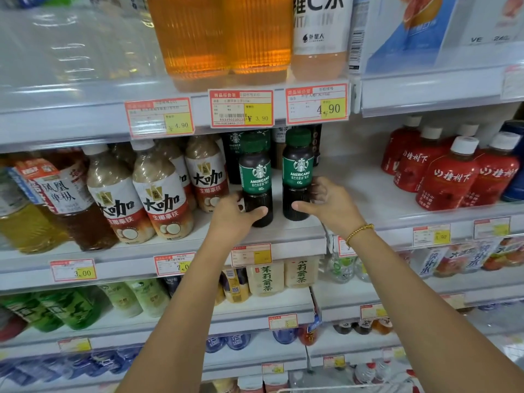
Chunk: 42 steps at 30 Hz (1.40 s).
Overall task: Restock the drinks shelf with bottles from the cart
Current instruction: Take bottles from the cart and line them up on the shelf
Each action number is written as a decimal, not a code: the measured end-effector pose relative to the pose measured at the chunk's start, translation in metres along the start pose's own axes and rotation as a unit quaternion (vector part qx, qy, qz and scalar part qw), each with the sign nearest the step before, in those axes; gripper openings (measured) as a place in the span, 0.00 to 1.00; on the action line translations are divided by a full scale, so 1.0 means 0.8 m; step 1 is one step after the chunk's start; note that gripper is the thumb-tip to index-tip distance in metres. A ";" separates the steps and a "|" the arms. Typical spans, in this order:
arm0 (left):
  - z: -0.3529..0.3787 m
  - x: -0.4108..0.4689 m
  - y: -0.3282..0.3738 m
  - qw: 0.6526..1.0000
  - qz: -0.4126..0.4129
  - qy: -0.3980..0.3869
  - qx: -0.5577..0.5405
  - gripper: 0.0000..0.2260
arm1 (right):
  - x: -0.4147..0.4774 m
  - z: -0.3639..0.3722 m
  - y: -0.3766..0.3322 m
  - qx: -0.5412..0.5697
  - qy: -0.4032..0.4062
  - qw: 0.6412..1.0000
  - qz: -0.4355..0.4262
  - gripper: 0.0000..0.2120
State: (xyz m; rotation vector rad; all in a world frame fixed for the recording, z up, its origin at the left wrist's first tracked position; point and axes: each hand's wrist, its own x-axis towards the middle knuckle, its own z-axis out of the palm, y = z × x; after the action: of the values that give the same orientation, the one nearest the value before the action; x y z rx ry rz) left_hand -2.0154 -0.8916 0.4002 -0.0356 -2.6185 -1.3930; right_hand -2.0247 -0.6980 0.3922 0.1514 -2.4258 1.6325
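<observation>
Two dark coffee bottles with green caps and green Americano labels stand upright side by side on the middle shelf [297, 236]. My left hand [235, 217] grips the lower part of the left bottle [256, 177]. My right hand [329, 205], with a gold bead bracelet on the wrist, grips the lower part of the right bottle [298, 171]. More bottles of the same kind stand behind them, partly hidden. The cart is out of view, apart from a thin white rim at the bottom edge.
Milk-coffee bottles [161, 194] stand close to the left of the pair. Red drink bottles [450, 177] fill the right section, with bare shelf between. Large amber bottles [221, 38] sit on the shelf above. Price tags [241, 109] line the shelf edges. Lower shelves hold tea and water.
</observation>
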 end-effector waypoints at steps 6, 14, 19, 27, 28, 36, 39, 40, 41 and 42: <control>0.012 -0.005 -0.001 0.996 -0.007 0.089 0.019 0.23 | 0.015 0.007 0.005 -0.022 0.014 0.999 0.021 0.25; 0.008 0.038 -0.004 0.991 -0.038 0.093 0.093 0.13 | 0.057 0.039 -0.003 -0.006 -0.001 1.000 0.012 0.23; 0.012 0.055 0.000 0.951 -0.034 0.085 0.296 0.20 | 0.080 0.055 0.003 -0.015 0.004 1.000 0.006 0.21; 0.017 0.066 0.003 0.908 -0.049 0.081 0.407 0.18 | 0.098 0.067 -0.011 -0.080 -0.004 0.997 0.001 0.24; 0.019 0.067 0.002 0.907 -0.051 0.083 0.410 0.17 | 0.100 0.069 -0.012 -0.086 0.003 0.996 0.002 0.26; 0.027 0.077 0.004 0.922 -0.098 0.091 0.363 0.14 | 0.112 0.078 -0.015 -0.093 0.009 0.995 0.018 0.30; 0.031 0.080 0.005 0.922 -0.102 0.092 0.363 0.11 | 0.114 0.077 -0.017 -0.095 0.001 0.995 0.023 0.30; 0.033 0.081 0.005 0.921 -0.104 0.094 0.363 0.10 | 0.113 0.076 -0.018 -0.097 -0.001 0.995 0.020 0.30; 0.034 0.083 0.004 0.922 -0.106 0.096 0.360 0.09 | 0.113 0.075 -0.018 -0.098 -0.001 0.995 0.020 0.30; 0.035 0.084 0.003 0.923 -0.108 0.098 0.356 0.09 | 0.114 0.075 -0.018 -0.101 -0.001 0.995 0.019 0.31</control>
State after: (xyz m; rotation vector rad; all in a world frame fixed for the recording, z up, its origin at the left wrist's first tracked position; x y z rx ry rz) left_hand -2.0855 -0.8717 0.3980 0.4693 -2.8353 -0.3787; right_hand -2.1175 -0.7558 0.4045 0.0761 -2.5917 1.3891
